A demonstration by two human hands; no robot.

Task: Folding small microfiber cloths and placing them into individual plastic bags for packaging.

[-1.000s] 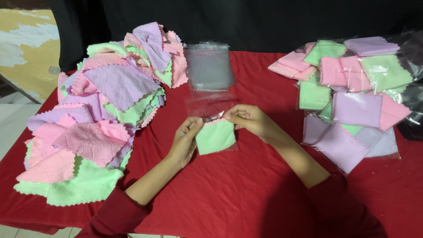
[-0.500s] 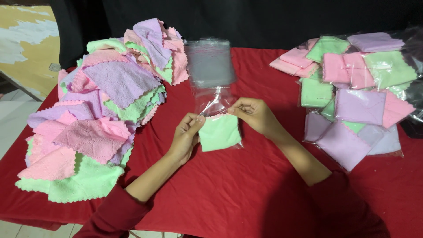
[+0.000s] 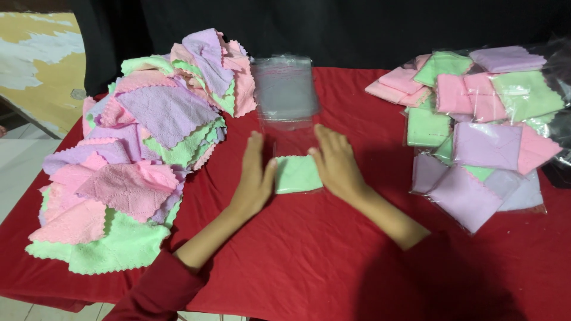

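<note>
— Where is the green cloth point(image 3: 296, 173) now?

— It lies flat on the red tablecloth point(image 3: 309, 261), inside a clear plastic sleeve point(image 3: 291, 142), between both hands. The left hand point(image 3: 254, 177) and the right hand point(image 3: 334, 161) press its sides with flat, stretched fingers, gripping nothing.

— What could go wrong?

— I think trapped air may let the sleeve slide, or its open flap may wrinkle. The stack of empty sleeves point(image 3: 284, 88) lies just behind, the loose cloth pile point(image 3: 137, 154) left, the packed cloths point(image 3: 476, 131) right.
</note>
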